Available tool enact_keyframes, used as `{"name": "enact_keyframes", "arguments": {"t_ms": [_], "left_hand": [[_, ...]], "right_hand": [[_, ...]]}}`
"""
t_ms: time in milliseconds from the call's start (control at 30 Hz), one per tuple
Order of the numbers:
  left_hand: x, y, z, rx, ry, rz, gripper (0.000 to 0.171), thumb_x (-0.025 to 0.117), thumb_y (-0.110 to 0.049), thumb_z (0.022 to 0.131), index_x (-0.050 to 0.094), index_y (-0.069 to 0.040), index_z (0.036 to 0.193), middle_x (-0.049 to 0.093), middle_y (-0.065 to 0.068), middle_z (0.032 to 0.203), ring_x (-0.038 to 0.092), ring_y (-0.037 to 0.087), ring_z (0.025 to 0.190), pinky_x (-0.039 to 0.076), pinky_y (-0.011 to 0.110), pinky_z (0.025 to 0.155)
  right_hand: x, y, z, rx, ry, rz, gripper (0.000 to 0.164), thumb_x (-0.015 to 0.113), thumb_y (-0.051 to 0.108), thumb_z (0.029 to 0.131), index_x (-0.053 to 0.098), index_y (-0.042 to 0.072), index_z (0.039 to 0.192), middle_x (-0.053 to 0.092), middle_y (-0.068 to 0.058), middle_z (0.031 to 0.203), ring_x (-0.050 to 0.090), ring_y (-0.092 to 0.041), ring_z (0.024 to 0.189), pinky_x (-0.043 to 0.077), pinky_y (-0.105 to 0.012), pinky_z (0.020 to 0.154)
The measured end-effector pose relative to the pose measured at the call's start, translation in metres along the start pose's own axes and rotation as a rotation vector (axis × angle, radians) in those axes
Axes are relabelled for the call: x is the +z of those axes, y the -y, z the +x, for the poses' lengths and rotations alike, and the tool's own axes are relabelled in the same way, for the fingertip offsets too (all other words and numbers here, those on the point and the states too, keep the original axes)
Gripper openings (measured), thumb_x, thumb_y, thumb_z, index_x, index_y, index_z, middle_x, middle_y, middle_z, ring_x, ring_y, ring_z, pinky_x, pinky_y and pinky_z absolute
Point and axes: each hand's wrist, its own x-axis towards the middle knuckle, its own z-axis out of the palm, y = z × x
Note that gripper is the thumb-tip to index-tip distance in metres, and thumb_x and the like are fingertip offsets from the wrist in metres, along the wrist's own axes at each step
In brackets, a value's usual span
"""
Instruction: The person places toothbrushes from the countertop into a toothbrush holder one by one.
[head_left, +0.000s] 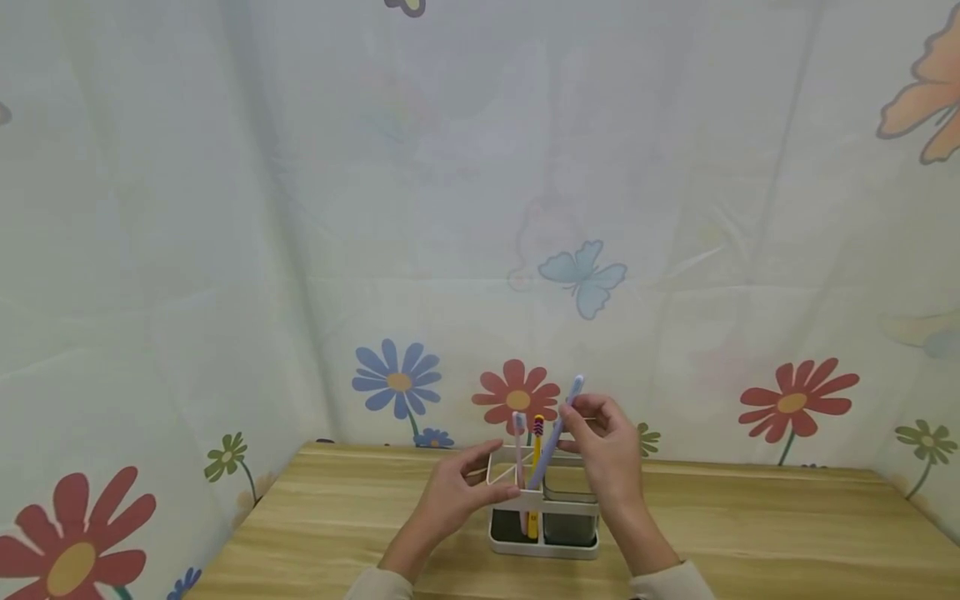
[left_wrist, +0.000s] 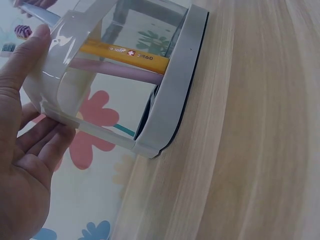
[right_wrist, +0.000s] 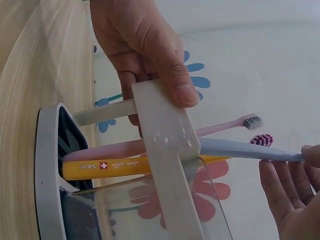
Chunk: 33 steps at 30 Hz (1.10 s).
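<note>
A white toothbrush holder (head_left: 573, 507) with an open frame stands on the table. My left hand (head_left: 452, 492) grips the left side of its upper frame, thumb at the front and fingers round the side. Between the thumb and fingers of my right hand (head_left: 606, 450), a light blue toothbrush (right_wrist: 240, 149) is pinched near its head. It slants down to the left, its lower end at the holder's upper frame. A pink toothbrush (right_wrist: 112, 150) and a yellow toothbrush (left_wrist: 135, 56) with purple bristles stand together in the holder's left part, heads up.
In the holder's right part sits a clear cup (right_wrist: 125, 200), close beside the yellow toothbrush. The wooden table (head_left: 750, 533) extends to both sides. Behind it hangs a pale curtain (head_left: 450, 208) printed with flowers and butterflies.
</note>
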Motion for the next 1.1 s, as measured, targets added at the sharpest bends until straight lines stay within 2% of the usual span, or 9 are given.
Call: {"name": "enact_keyframes", "arguments": {"t_ms": [167, 333, 533, 800, 1100], "left_hand": [[0.000, 0.000, 0.000, -0.009, 0.003, -0.003, 0.067, 0.090, -0.030, 0.089, 0.063, -0.011, 0.148, 0.058, 0.019, 0.151, 0.063, 0.039, 0.129, 0.056, 0.046, 0.104], [-0.001, -0.001, 0.000, -0.009, 0.011, -0.006, 0.070, 0.089, -0.030, 0.090, 0.061, -0.007, 0.149, 0.058, 0.019, 0.151, 0.063, 0.040, 0.130, 0.056, 0.046, 0.104], [-0.001, -0.001, 0.001, -0.008, 0.014, -0.006, 0.070, 0.089, -0.031, 0.090, 0.061, -0.007, 0.150, 0.058, 0.018, 0.151, 0.063, 0.040, 0.130, 0.056, 0.046, 0.104], [-0.001, 0.000, 0.001, -0.012, 0.009, -0.017, 0.067, 0.090, -0.030, 0.089, 0.063, -0.012, 0.148, 0.058, 0.019, 0.150, 0.063, 0.039, 0.129, 0.056, 0.044, 0.103], [-0.001, 0.000, 0.002, -0.010, 0.004, -0.006, 0.067, 0.091, -0.030, 0.088, 0.064, -0.012, 0.147, 0.058, 0.020, 0.150, 0.063, 0.039, 0.130, 0.056, 0.043, 0.103]], "right_hand": [[0.001, -0.005, -0.001, 0.031, 0.040, -0.014, 0.026, 0.073, 0.018, 0.104, 0.066, -0.001, 0.119, 0.068, -0.019, 0.113, 0.073, -0.026, 0.099, 0.066, -0.033, 0.079], [0.001, -0.011, -0.001, 0.040, 0.081, -0.028, 0.023, 0.073, 0.014, 0.103, 0.066, -0.002, 0.118, 0.068, -0.020, 0.111, 0.072, -0.030, 0.100, 0.066, -0.039, 0.080], [0.002, -0.017, -0.001, 0.040, 0.112, -0.070, 0.021, 0.073, 0.004, 0.100, 0.066, -0.005, 0.118, 0.068, -0.018, 0.108, 0.072, -0.030, 0.096, 0.066, -0.032, 0.075], [0.004, -0.022, -0.001, 0.043, 0.154, -0.079, 0.019, 0.074, 0.004, 0.100, 0.068, -0.003, 0.117, 0.071, -0.017, 0.109, 0.072, -0.029, 0.094, 0.066, -0.035, 0.077], [0.005, -0.026, -0.003, 0.021, 0.187, -0.133, 0.015, 0.075, 0.002, 0.098, 0.070, -0.002, 0.112, 0.070, -0.014, 0.105, 0.070, -0.028, 0.089, 0.067, -0.039, 0.076]]}}
